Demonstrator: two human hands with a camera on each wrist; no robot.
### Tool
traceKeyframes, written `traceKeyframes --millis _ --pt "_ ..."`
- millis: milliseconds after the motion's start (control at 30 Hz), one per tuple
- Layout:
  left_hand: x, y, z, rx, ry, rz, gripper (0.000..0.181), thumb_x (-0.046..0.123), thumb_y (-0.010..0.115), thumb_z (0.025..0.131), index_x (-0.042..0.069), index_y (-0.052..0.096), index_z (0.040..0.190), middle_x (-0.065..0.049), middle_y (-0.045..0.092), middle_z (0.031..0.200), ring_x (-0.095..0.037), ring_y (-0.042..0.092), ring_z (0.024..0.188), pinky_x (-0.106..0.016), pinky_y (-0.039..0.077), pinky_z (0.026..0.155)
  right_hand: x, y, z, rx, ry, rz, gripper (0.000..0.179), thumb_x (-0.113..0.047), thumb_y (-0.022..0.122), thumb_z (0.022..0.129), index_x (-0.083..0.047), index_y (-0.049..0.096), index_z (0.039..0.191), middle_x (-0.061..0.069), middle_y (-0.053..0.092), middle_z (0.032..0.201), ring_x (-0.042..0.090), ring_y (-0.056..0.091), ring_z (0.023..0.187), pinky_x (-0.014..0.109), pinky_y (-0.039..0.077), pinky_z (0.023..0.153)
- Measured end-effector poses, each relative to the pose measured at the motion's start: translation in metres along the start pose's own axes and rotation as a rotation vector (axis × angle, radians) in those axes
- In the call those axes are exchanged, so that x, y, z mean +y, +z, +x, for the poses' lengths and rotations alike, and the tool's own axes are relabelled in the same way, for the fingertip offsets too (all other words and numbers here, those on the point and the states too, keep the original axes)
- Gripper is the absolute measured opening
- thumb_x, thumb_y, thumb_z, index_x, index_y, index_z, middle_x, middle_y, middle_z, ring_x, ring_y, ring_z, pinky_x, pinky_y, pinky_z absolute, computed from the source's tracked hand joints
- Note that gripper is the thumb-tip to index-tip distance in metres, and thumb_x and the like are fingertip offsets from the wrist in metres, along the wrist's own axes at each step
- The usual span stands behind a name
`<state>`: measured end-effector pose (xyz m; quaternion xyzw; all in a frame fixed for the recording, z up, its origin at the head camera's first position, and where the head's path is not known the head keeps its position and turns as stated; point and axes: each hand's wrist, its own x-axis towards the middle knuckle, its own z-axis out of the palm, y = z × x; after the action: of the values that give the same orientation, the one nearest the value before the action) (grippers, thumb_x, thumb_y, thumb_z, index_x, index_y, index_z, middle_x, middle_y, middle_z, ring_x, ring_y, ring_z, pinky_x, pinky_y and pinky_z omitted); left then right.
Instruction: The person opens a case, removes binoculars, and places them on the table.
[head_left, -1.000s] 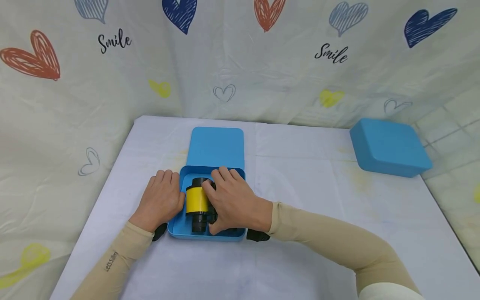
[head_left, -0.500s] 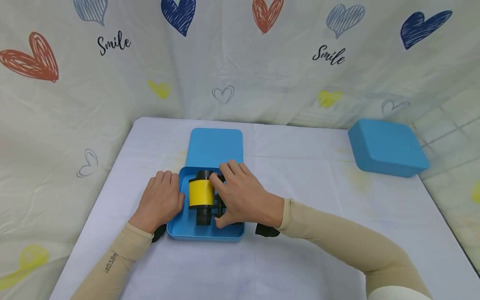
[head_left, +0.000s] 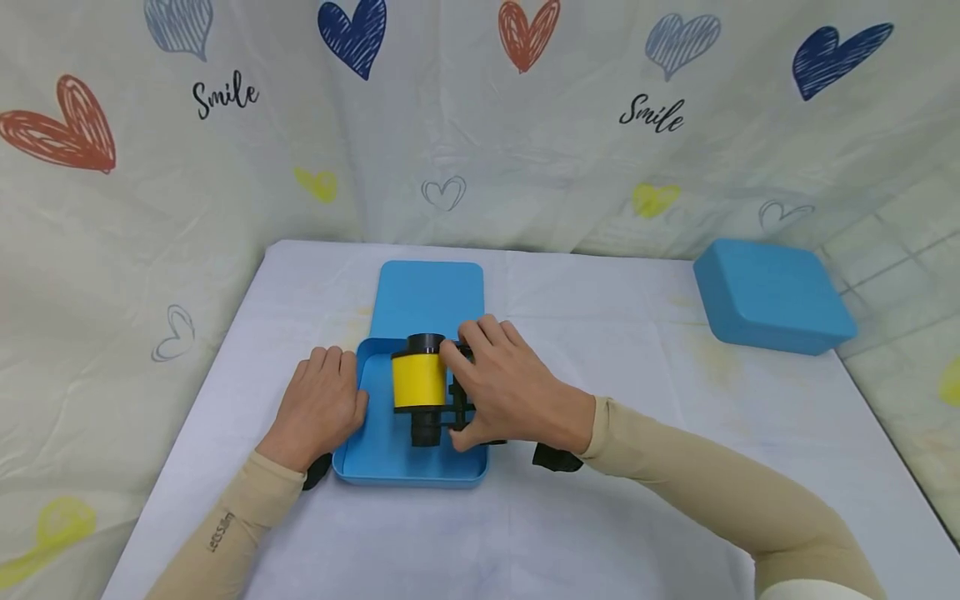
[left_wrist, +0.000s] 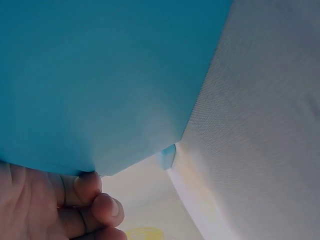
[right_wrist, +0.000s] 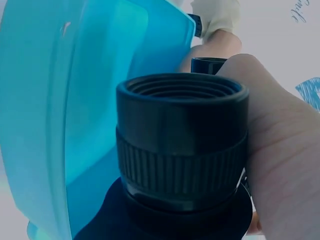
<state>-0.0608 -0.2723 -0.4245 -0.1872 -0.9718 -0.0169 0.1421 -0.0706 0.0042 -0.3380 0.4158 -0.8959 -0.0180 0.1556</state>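
Yellow-and-black binoculars [head_left: 418, 382] are in the grip of my right hand [head_left: 517, 390], over the right half of an open blue box [head_left: 371, 458]. The fingers reach over the far side, and the thumb is at the near side. My palm covers the right barrel. One black eyepiece [right_wrist: 182, 145] fills the middle of the right wrist view, beside the box wall [right_wrist: 32, 110]. At the box's left wall, my left hand [head_left: 318, 408] holds the rim. In the left wrist view its curled fingers [left_wrist: 87, 185] meet the edge of the blue wall [left_wrist: 100, 90].
The box's flat blue lid [head_left: 429, 296] lies folded back behind it. A second, closed blue box [head_left: 780, 296] stands at the table's back right corner. White cloth covers the table [head_left: 600, 333], and a heart-printed curtain [head_left: 487, 150] hangs behind.
My right hand has lifted the binoculars up and moved them to the right, showing more of the box floor. My left hand stays at the box's left wall. The head view has tilted up slightly.
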Motion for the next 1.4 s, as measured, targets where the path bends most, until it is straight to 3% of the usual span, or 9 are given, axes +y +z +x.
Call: traceKeyframes --millis 233,567,833,1400 --pt "-0.002 0.002 -0.002 0.058 0.029 0.0 0.015 0.011 0.055 0.089 -0.002 0.048 0.088 -0.013 0.04 0.076 -0.028 0.038 0.075 -0.032 0.026 0.065 0.01 -0.003 -0.007 0.031 0.02 -0.027 0.091 -0.075 0.079 0.059 -0.011 0.056 0.119 0.01 0.053 0.103 0.025 0.043 0.092 0.035 0.033 0.074" --pt "-0.004 0.001 -0.002 0.049 0.008 -0.009 0.015 0.01 0.057 0.089 -0.002 0.048 0.087 -0.014 0.043 0.077 -0.028 0.039 0.074 -0.034 0.029 0.064 0.023 -0.001 -0.016 0.038 0.041 -0.025 0.093 -0.074 0.079 0.059 -0.011 0.057 0.122 0.011 0.053 0.107 0.026 0.044 0.094 0.037 0.037 0.077" --pt "-0.006 0.005 -0.002 0.028 0.009 -0.021 0.014 0.011 0.054 0.09 -0.002 0.05 0.088 -0.014 0.043 0.078 -0.028 0.038 0.077 -0.034 0.03 0.066 0.034 0.007 -0.029 0.039 0.107 0.021 0.093 -0.07 0.084 0.056 -0.008 0.056 0.12 0.013 0.054 0.109 0.029 0.045 0.097 0.04 0.038 0.08" --pt "-0.005 0.002 0.001 0.087 0.047 0.013 0.013 0.011 0.054 0.089 -0.001 0.05 0.085 -0.014 0.043 0.076 -0.028 0.038 0.074 -0.033 0.028 0.065 0.059 0.018 -0.055 0.097 0.148 0.004 0.096 -0.066 0.086 0.051 -0.006 0.056 0.12 0.017 0.055 0.108 0.032 0.044 0.092 0.041 0.037 0.076"
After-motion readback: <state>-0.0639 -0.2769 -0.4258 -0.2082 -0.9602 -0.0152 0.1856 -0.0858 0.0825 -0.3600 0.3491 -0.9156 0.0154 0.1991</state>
